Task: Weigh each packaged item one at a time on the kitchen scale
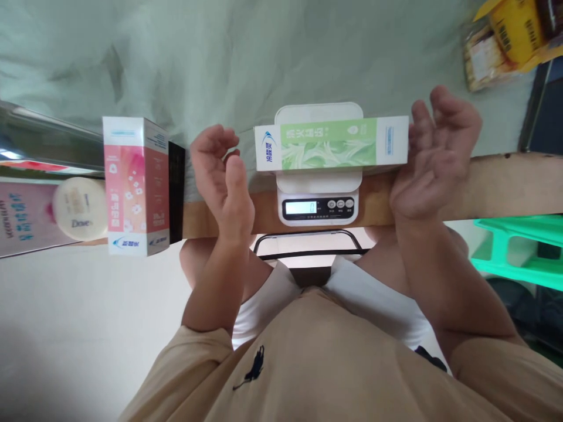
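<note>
Both forearms are reaching forward and up from the torso, bare to the short sleeves. The left hand [222,176] is hovering open, palm turned inward, fingers curling loosely and thumb pointing up. The right hand [433,152] is mirroring it, palm facing left, fingers bent and spread; whether its fingertips are touching anything is hard to tell.

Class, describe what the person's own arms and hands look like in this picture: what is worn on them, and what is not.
Both forearms are bare. The left hand and right hand wear no gloves, and no rings or watch show. Short tan sleeves end above the elbows, part of a tan shirt with a small dark embroidered logo on the chest.
</note>
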Available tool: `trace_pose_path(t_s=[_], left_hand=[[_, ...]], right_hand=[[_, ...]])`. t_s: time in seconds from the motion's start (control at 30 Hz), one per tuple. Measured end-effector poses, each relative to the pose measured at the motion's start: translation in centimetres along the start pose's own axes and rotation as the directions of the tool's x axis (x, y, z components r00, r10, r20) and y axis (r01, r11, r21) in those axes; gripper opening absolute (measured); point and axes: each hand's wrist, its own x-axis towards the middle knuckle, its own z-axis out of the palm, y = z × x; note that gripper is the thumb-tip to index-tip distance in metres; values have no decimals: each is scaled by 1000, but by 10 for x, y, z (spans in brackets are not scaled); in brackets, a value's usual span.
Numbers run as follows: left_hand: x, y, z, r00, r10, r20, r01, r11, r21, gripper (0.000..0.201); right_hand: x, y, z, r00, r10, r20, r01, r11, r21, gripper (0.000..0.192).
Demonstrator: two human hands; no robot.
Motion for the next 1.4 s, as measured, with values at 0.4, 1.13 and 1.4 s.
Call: trace_pose_path(t_s=[0.4,1.13,1.4], left_hand=[[12,-16,0,994,66,-84,-65,998,15,30],[6,6,-2,999,-29,-33,30,999,29,42],[-16,12,-3,984,-24,177,9,996,88,50]], right_hand=[[0,-12,2,996,69,-56,-65,996,60,53],[-6,-23,9,998,63,-17,-65,983,-174,50],[-19,-35,20,972,196,-132,-212,970,-122,40]])
